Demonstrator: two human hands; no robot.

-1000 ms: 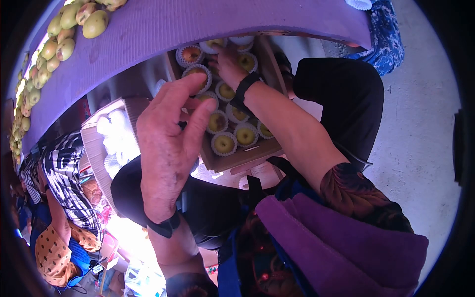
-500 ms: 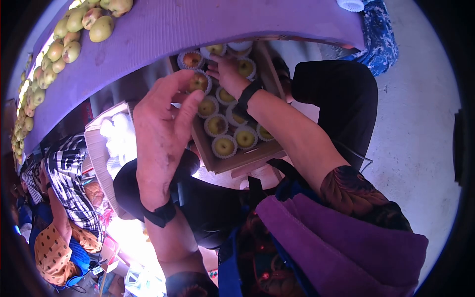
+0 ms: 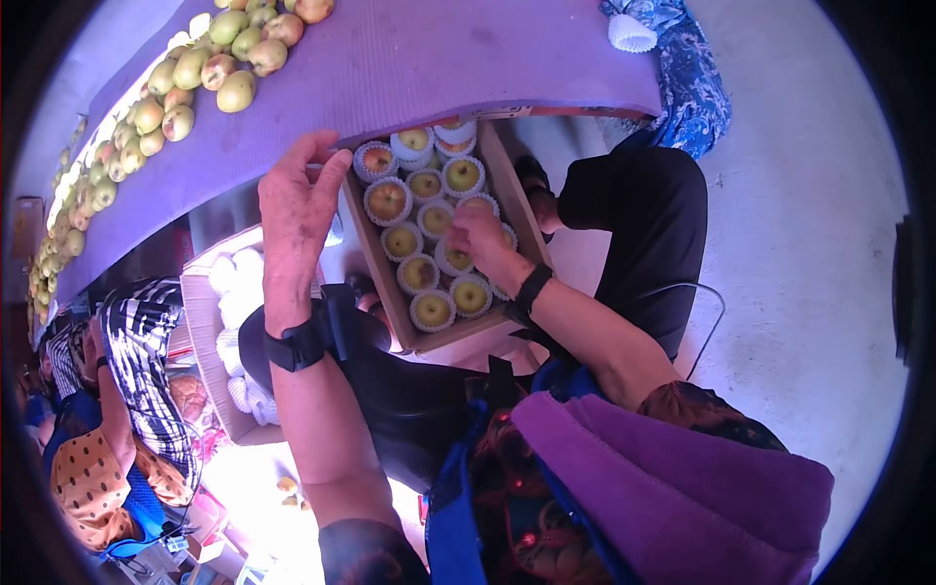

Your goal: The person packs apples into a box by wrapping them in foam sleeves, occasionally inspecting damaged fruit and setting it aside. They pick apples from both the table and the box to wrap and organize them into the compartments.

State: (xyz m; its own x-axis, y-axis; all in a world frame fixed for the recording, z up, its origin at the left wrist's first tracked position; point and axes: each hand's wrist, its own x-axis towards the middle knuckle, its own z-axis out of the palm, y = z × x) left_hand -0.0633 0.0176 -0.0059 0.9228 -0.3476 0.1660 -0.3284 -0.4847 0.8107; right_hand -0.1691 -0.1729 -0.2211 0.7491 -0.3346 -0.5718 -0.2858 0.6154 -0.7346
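Observation:
A cardboard box (image 3: 414, 341) is filled with apples, each in a white foam net. My right hand (image 3: 485, 244) is low over the right part of the box, fingers bent and pressed onto an apple (image 3: 456, 257) that they partly cover. My left hand (image 3: 300, 200) is raised beside the box's far left corner, close to the table edge. Its thumb and fingers are apart, with nothing visible between them. Near the box's front wall, a netted apple (image 3: 432, 310) lies in plain view.
The purple-covered table (image 3: 468, 58) curves past the box's far end, with a pile of loose apples (image 3: 236, 92) at its left. A foam net (image 3: 632, 33) lies at the right. A carton of white foam nets (image 3: 239, 292) stands left. Another person's arm (image 3: 115, 409) shows at far left.
My right hand has moved from the far end of the box toward its middle right. My left hand has drawn away left from the apples to the table edge. The camera view has shifted.

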